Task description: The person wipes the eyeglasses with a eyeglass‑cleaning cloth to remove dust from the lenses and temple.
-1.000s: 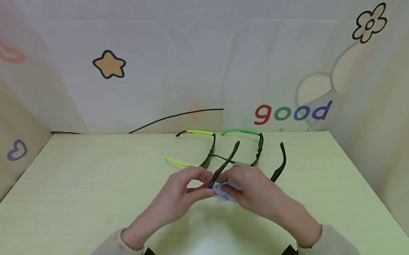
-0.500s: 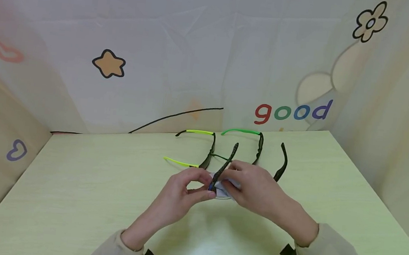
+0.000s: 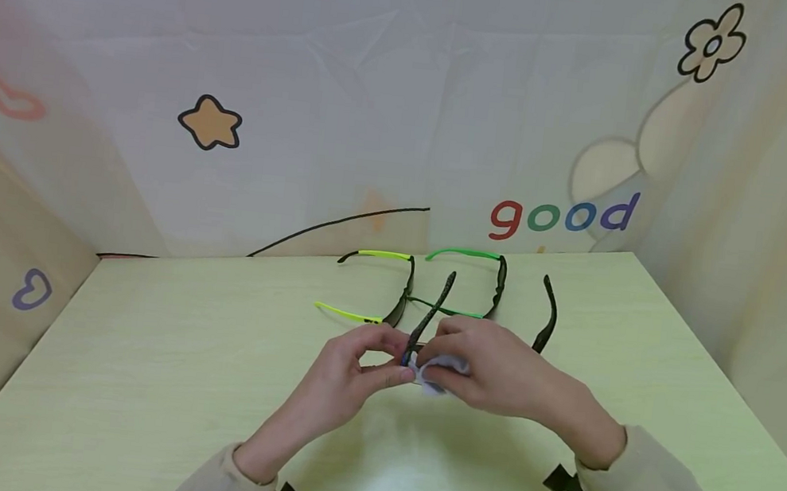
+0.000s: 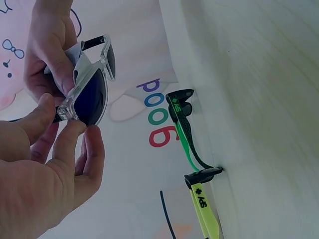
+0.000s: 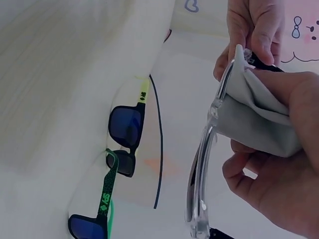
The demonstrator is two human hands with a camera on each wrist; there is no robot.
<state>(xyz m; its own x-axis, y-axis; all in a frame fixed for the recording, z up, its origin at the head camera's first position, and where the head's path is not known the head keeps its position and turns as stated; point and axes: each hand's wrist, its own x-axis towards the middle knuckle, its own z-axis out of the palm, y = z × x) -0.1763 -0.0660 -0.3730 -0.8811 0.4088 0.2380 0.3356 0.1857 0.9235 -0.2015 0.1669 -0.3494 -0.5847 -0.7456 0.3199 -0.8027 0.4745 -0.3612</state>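
Note:
A pair of sunglasses (image 4: 90, 97) with a clear frame, dark blue lenses and black temples is held up over the table. My left hand (image 3: 345, 364) pinches it at one hinge corner between thumb and fingers. A pale grey cloth (image 5: 254, 119) is bunched in my right hand (image 3: 495, 372), whose thumb and fingers press it over the lens nearest the left hand. In the head view one speckled temple (image 3: 429, 313) points up and away from me, and the other temple (image 3: 547, 318) shows beyond the right hand. Most of the front frame is hidden there by the hands and cloth.
Behind the hands, sunglasses with yellow temples (image 3: 381, 255) lie with temples unfolded on the pale table (image 3: 156, 381). To their right lie sunglasses with green temples (image 3: 468, 252). A printed curtain (image 3: 350, 113) rises along the table's back edge.
My right hand shifts slightly over the lens, and the cloth bunches differently in its fingers. The far temple tips a little to the right. My left hand stays nearly still.

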